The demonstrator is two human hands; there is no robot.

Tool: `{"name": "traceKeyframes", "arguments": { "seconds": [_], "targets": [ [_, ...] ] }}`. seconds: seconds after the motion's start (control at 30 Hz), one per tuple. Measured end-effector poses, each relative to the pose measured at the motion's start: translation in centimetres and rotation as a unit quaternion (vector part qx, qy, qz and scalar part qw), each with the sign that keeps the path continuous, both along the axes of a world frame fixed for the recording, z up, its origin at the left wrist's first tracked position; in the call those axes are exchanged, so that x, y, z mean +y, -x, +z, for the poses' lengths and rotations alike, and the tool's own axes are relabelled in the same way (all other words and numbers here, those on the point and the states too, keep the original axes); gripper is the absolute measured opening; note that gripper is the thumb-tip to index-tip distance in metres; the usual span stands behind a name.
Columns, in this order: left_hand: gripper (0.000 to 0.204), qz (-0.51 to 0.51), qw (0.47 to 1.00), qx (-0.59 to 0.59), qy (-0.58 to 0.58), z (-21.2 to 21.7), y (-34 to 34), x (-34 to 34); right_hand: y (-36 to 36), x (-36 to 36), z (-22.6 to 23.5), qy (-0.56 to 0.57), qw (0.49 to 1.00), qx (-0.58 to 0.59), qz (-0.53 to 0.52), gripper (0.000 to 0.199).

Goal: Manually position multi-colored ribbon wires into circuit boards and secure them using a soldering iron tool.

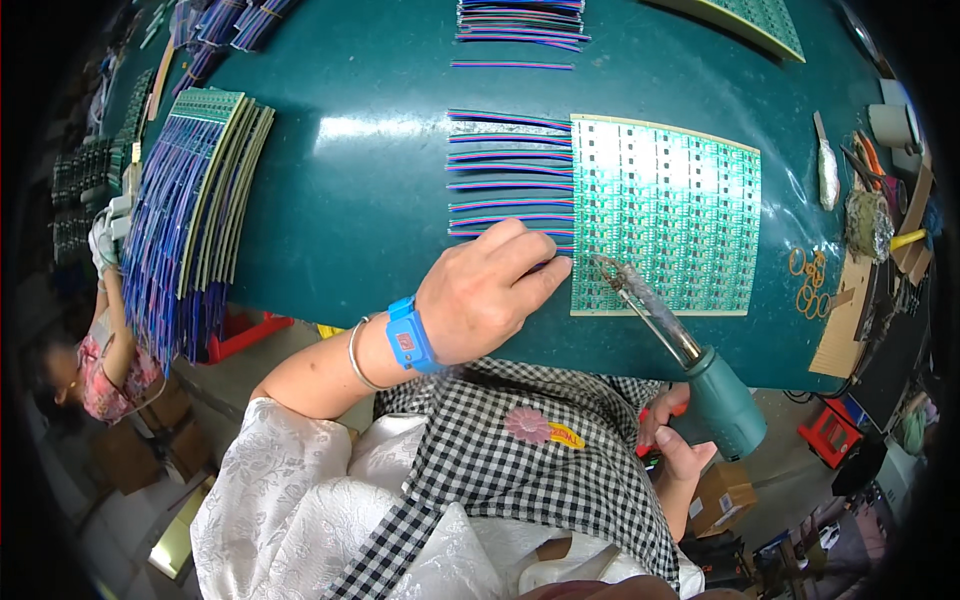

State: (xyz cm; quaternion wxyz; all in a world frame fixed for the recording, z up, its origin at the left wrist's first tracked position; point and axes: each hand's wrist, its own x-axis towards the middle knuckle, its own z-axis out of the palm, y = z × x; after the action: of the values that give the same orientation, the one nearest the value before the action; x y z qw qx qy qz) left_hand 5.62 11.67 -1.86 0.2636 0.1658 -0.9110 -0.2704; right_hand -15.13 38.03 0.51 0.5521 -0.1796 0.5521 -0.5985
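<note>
My left hand [495, 290], with a blue wrist strap [410, 337] on its wrist, pinches the end of a multi-coloured ribbon wire at the left edge of a green circuit board panel [665, 200]. Other ribbon wires [510, 186] lie in rows above it, their right ends at that edge. In my right hand [677, 440] is a green-bodied soldering iron [722, 400], its grip partly hidden below the body. The iron's dark tip rests at or just over the panel, right beside my left fingertips; exact contact is hard to tell.
A stack of wired panels [200, 200] overhangs the table's left edge. More wire bundles [520, 22] lie at the far side, another panel stack [750, 22] at far right. Rubber bands [812, 285] and tools [868, 165] sit at right. Another person [105, 350] works at left.
</note>
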Motion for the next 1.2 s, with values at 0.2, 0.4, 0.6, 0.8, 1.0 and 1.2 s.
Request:
{"name": "traceKeyframes", "arguments": {
  "seconds": [0.2, 0.4, 0.6, 0.8, 1.0, 1.2],
  "targets": [
    [0.040, 0.001, 1.000, -0.004, -0.005, 0.0, 0.0, 0.0, 0.0, 0.2, 0.5, -0.019, 1.000, 0.002, 0.004, 0.057],
    [0.041, 0.001, 1.000, -0.005, -0.015, 0.1, 0.0, 0.0, -0.3, 0.6, -0.1, -0.024, 1.000, -0.003, 0.002, 0.048],
    [0.041, -0.002, 1.000, -0.004, -0.005, 0.2, 0.0, 0.0, 0.1, 1.0, -0.9, -0.016, 0.998, 0.032, 0.049, 0.043],
    [0.041, -0.001, 1.000, -0.001, 0.003, 0.1, 0.1, 0.0, 0.3, 0.6, -0.9, 0.008, 1.000, 0.003, 0.025, 0.042],
    [0.040, -0.005, 1.000, -0.012, 0.008, 0.1, 0.0, 0.0, -0.3, 0.2, 0.8, -0.050, 0.998, -0.025, -0.019, 0.051],
    [0.038, 0.000, 1.000, -0.002, -0.007, 0.0, 0.1, -0.1, -0.5, 1.1, 0.4, -0.043, 0.999, -0.031, -0.013, 0.050]
  ]
}}
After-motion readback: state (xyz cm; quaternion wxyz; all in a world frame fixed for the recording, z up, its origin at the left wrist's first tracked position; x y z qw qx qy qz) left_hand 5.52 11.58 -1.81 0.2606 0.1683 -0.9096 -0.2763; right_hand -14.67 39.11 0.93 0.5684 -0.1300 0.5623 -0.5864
